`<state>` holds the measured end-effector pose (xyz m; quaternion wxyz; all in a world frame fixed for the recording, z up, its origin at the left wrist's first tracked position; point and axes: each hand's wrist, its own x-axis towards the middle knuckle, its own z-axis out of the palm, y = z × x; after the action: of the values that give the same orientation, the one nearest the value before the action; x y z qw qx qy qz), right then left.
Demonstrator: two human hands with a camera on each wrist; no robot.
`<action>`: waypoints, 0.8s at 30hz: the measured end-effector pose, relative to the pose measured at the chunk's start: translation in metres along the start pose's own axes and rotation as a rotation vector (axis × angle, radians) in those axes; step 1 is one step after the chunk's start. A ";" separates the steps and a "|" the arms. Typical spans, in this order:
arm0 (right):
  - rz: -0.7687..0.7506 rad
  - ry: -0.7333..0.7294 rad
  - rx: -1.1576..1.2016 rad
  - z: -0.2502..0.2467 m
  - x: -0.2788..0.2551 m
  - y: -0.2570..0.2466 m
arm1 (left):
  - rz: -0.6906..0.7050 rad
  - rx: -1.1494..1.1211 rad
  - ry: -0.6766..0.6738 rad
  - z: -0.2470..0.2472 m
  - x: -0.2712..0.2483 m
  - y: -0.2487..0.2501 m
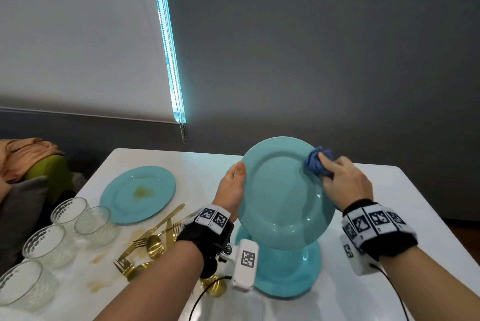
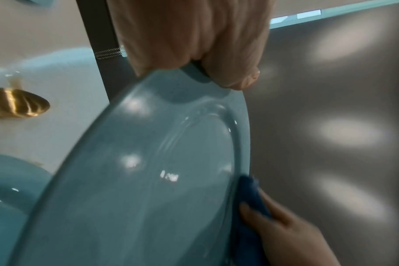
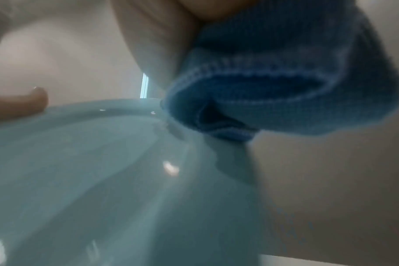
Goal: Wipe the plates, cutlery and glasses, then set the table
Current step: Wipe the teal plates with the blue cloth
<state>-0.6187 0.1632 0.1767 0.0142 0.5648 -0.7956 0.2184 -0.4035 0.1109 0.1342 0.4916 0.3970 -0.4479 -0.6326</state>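
Observation:
A teal plate [image 1: 280,191] is held tilted above the white table [image 1: 207,165]. My left hand [image 1: 232,185] grips its left rim, thumb over the edge [image 2: 246,81]. My right hand [image 1: 342,180] holds a bunched blue cloth [image 1: 318,162] against the plate's upper right rim; the same cloth [image 3: 273,90] fills the right wrist view, touching the plate [image 3: 103,180]. Under the raised plate lies a stack of teal plates [image 1: 288,274]. A stained teal plate [image 1: 137,194] lies flat at the left.
Gold cutlery [image 1: 153,237] lies in a loose pile left of my left wrist, over yellowish smears. Several clear glasses [image 1: 44,242] stand along the table's left edge. A chair with orange fabric [image 1: 28,157] is beyond the left edge. A grey wall stands behind.

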 end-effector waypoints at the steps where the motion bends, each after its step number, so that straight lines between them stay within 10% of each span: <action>1: -0.009 0.039 0.045 0.003 0.003 -0.009 | 0.014 0.032 -0.019 0.006 -0.002 -0.002; 10: -0.486 -0.190 0.177 0.060 -0.038 -0.061 | -0.132 -0.053 0.005 0.013 0.011 -0.004; 15: -0.644 -0.638 -0.038 0.067 -0.051 -0.021 | -0.151 0.050 0.034 -0.008 0.017 -0.023; 19: -0.479 -0.712 -0.261 0.052 -0.027 0.022 | -0.217 0.092 0.062 -0.018 0.021 -0.037; 24: -0.082 -0.316 -0.255 0.053 -0.004 0.011 | -0.227 0.212 0.013 -0.005 0.020 -0.064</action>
<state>-0.6152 0.1500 0.1237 -0.0303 0.6176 -0.7856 0.0238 -0.4198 0.0980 0.0707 0.3751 0.4986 -0.4614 -0.6308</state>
